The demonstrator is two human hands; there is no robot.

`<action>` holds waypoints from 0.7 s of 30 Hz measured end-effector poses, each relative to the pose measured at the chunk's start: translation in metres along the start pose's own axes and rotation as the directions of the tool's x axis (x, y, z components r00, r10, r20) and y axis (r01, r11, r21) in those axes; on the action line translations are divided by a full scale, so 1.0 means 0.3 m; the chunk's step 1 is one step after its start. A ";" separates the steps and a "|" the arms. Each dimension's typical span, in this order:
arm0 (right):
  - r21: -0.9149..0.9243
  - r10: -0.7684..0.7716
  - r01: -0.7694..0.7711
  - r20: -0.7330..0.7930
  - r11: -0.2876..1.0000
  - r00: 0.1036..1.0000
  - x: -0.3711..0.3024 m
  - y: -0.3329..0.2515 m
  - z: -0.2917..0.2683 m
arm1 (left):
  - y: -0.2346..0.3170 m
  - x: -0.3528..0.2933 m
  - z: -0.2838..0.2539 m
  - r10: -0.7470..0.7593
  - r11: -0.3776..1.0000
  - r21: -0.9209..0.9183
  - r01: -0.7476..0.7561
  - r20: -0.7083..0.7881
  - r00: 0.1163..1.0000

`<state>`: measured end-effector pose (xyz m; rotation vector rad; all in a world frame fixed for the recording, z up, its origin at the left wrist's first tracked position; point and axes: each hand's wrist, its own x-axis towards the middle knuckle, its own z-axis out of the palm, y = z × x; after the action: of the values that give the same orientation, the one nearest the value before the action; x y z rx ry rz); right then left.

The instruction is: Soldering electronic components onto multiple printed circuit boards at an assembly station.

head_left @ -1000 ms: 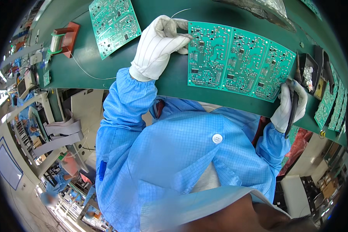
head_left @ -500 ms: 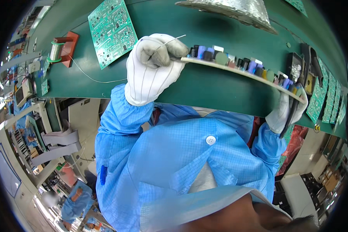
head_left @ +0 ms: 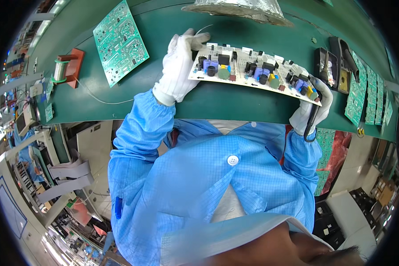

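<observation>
Between my two gloved hands is a circuit board (head_left: 241, 76), its white component side with capacitors and coils now facing me. My left hand (head_left: 178, 66) grips its left end, and a thin solder wire (head_left: 205, 29) sticks out near those fingertips. My right hand (head_left: 317, 104) closes on the board's right end. A black pen-like handle with a cord (head_left: 311, 120) also runs through that hand; its tip is hidden, so I cannot tell exactly what tool it is. The board is held above the green table (head_left: 235, 104), slightly tilted down to the right.
A larger green circuit board panel (head_left: 121, 44) lies at the left, beside a solder spool (head_left: 60, 71) on a red-brown stand (head_left: 75, 66). Foil-covered ducting (head_left: 239, 9) hangs at the back. At right are a black tool holder (head_left: 341, 62) and several green boards (head_left: 357, 95).
The board has turned from edge-on to show its component face, rising at the right. My left hand has shifted its hold on its end, its fingers now stretched.
</observation>
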<state>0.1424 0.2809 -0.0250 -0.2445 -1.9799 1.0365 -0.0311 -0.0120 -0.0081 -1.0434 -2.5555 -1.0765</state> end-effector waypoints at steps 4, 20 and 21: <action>0.108 0.044 -0.042 -0.008 0.993 0.999 -0.003 -0.019 0.011 | -0.038 -0.001 0.025 0.072 0.997 0.036 -0.071 -0.011 0.997; 0.127 0.144 -0.142 -0.010 0.982 0.990 0.024 0.003 0.004 | 0.157 -0.037 -0.046 -0.195 0.970 -0.194 0.147 -0.255 0.947; 0.214 0.184 -0.177 -0.012 0.961 0.983 0.029 0.010 0.013 | 0.180 -0.042 -0.052 -0.074 0.996 -0.082 0.048 -0.354 0.932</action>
<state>0.1336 0.2849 -0.0231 -0.3270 -1.8260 1.3425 0.0126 -0.0028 0.0282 -0.7073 -2.2838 -1.2520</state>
